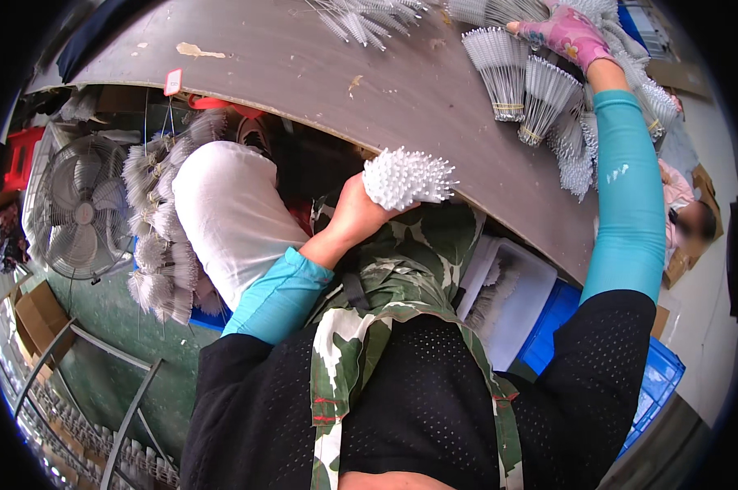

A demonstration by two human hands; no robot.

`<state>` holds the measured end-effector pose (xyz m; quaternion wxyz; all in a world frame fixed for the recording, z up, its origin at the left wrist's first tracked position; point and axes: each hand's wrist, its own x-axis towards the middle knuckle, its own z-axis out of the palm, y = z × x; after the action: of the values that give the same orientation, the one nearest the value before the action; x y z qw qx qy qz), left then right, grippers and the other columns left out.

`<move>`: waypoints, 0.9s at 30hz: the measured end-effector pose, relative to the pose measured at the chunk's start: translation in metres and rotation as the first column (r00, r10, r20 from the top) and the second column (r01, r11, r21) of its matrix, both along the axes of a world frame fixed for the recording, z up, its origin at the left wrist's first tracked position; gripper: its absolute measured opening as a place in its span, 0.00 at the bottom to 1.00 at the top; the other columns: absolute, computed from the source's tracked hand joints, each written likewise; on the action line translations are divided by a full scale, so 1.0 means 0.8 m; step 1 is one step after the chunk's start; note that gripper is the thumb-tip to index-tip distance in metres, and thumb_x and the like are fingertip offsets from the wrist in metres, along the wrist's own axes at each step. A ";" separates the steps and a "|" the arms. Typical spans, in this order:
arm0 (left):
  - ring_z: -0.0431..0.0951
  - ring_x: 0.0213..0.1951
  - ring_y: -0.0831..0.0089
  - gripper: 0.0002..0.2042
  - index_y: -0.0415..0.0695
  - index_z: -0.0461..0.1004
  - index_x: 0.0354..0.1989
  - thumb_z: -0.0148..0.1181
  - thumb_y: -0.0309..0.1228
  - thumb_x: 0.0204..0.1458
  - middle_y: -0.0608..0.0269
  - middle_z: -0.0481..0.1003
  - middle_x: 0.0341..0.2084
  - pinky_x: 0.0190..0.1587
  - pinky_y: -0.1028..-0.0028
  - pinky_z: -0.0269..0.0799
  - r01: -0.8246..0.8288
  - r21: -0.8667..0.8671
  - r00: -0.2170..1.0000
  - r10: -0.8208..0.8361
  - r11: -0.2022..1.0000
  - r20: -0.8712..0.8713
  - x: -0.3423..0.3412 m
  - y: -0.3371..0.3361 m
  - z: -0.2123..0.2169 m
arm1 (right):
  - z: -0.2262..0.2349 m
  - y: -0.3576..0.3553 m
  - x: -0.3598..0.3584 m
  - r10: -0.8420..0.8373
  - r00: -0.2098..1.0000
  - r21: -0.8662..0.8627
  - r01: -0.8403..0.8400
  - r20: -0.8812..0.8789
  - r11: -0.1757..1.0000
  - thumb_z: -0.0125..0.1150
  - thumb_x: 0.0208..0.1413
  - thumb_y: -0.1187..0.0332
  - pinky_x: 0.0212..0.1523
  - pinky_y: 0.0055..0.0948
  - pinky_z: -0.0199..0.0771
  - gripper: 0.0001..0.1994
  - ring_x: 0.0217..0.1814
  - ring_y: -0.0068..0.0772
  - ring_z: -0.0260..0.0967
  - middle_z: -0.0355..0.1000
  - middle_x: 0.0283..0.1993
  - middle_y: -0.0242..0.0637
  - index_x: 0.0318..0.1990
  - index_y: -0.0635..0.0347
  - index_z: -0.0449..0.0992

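My left hand [354, 214], bare, is closed around a bundle of tube brushes [408, 179], its white knobbly ends facing up and to the right, just off the table's near edge. At the far right, my right hand [571, 37], in a pink flowered glove with bare fingertips, reaches over a pile of wire-stemmed brushes. Its thumb stretches out to the left, and the other fingers are partly cut off by the frame's top. Under and beside that hand, tied brush bundles [498, 72] fan out on the table. Another brush bundle [549, 94] lies against them.
The brown worktop [304, 61] has chipped spots. Loose brushes [369, 18] lie at its far edge. Below it on the right are a clear plastic bin [512, 298] and blue crates [651, 380]. Hanging brush bundles [169, 220] and a fan [83, 211] stand left. Another person [683, 212] is far right.
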<state>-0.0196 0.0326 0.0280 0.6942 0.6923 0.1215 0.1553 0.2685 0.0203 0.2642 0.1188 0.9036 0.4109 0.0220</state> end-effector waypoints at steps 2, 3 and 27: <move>0.77 0.44 0.66 0.16 0.41 0.74 0.46 0.64 0.30 0.47 0.56 0.77 0.41 0.47 0.72 0.70 0.026 0.250 0.998 -0.038 0.968 0.042 0.006 -0.001 -0.016 | -0.008 -0.001 0.011 -0.158 0.982 0.027 0.156 0.106 0.987 0.68 0.29 0.39 0.54 0.39 0.66 0.41 0.53 0.49 0.68 0.70 0.51 0.52 0.52 0.57 0.72; 0.77 0.44 0.66 0.16 0.41 0.74 0.46 0.64 0.30 0.47 0.56 0.77 0.41 0.47 0.72 0.70 0.027 0.247 0.998 -0.038 0.969 0.040 0.005 -0.003 -0.023 | -0.006 -0.011 0.014 -0.158 0.982 0.023 0.157 0.104 0.987 0.68 0.29 0.39 0.54 0.39 0.66 0.41 0.53 0.49 0.68 0.70 0.51 0.52 0.52 0.57 0.72; 0.74 0.44 0.60 0.18 0.46 0.74 0.46 0.66 0.32 0.44 0.59 0.75 0.40 0.47 0.65 0.67 0.117 0.201 0.993 -0.120 0.973 0.003 0.011 -0.003 -0.018 | -0.171 -0.162 -0.219 0.325 0.237 0.387 0.742 -0.915 0.547 0.63 0.45 0.81 0.34 0.17 0.68 0.17 0.33 0.16 0.66 0.70 0.38 0.30 0.45 0.64 0.70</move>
<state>-0.0108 0.0305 0.0139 0.6299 0.7635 0.0587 0.1301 0.0936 -0.1092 0.1275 -0.5690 0.7169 0.1811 -0.3597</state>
